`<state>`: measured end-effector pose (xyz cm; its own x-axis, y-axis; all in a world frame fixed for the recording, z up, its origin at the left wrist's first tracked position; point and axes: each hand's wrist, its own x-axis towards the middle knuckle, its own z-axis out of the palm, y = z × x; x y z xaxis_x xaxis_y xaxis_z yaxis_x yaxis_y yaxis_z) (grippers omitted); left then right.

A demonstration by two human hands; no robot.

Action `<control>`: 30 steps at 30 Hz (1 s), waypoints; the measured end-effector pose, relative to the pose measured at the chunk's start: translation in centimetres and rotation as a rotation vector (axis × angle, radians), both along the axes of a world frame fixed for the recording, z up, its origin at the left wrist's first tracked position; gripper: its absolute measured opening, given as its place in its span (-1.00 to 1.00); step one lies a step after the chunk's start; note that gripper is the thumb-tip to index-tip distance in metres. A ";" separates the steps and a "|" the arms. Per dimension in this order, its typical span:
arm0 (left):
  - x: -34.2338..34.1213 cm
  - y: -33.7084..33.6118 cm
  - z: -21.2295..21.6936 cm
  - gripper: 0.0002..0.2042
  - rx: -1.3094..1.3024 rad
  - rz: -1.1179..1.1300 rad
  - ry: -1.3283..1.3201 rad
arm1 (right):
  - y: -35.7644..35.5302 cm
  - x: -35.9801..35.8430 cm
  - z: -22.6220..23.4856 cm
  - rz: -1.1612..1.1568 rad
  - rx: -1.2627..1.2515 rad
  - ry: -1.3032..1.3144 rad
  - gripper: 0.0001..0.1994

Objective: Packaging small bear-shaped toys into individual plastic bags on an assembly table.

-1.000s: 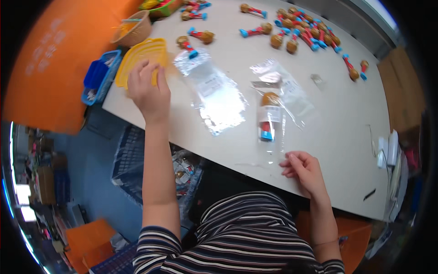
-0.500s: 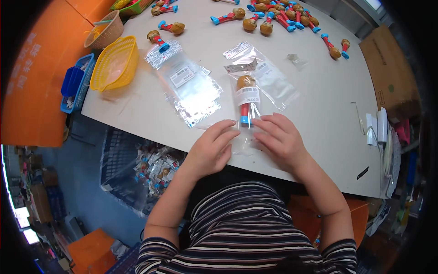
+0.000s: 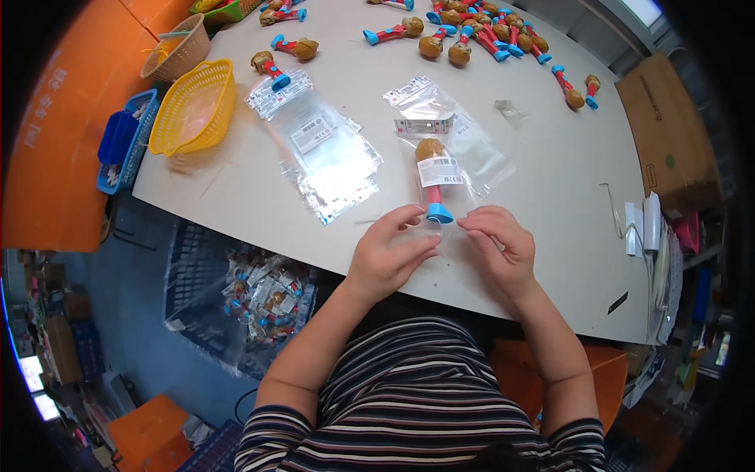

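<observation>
A clear plastic bag (image 3: 460, 187) lies in front of me, with a red toy (image 3: 434, 193) inside that has a brown round head and a blue base. A white label (image 3: 440, 171) crosses the toy's middle, and a printed header strip tops the bag. My left hand (image 3: 391, 253) is at the bag's lower left; its thumb and fingers are apart beside the blue base. At the lower right, my right hand (image 3: 503, 245) has bent fingers drawn together at the bag's edge, seemingly pinching the film. The thin film between the hands is hard to make out.
Flat silvery bags (image 3: 322, 149) are stacked left of the toy; another flat bag (image 3: 480, 153) lies behind it. Several loose toys (image 3: 487, 31) cover the far table. A yellow basket (image 3: 189, 114) stands at the left edge. Below, a blue crate (image 3: 185, 275) holds bagged toys. A cardboard box (image 3: 668, 126) stands right.
The bagged toy has shifted slightly right, its blue base now more visible. My left thumb has spread from the fingers; my right hand's fingers have drawn in at the bag's edge.
</observation>
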<state>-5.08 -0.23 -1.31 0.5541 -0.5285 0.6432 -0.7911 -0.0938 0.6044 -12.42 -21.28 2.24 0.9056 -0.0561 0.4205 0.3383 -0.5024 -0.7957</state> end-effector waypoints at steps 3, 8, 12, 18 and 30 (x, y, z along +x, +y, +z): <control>-0.4 0.0 0.4 -0.79 -0.013 0.014 0.069 | 0.0 -0.3 0.0 -0.015 0.071 0.061 -0.89; -1.6 0.2 1.0 -0.95 -0.080 0.053 0.471 | 0.1 -1.1 -0.9 -0.056 0.312 0.327 -0.87; -1.5 -0.6 0.8 -0.94 -0.038 0.109 0.625 | 1.1 -0.6 -0.2 -0.213 0.461 0.644 -0.83; -1.3 -1.4 0.6 -0.87 0.162 0.190 0.571 | 1.6 -1.1 -0.9 -0.335 0.010 0.432 -0.88; 2.6 -6.3 3.7 -0.36 0.240 0.277 0.519 | 1.4 -2.2 -0.8 -0.471 -0.067 0.388 -0.79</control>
<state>-2.43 -6.55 2.42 0.8989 -0.4167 0.1355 -0.3277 -0.4340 0.8392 -14.58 -19.83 1.48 0.8776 -0.4725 0.0811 -0.2406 -0.5804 -0.7779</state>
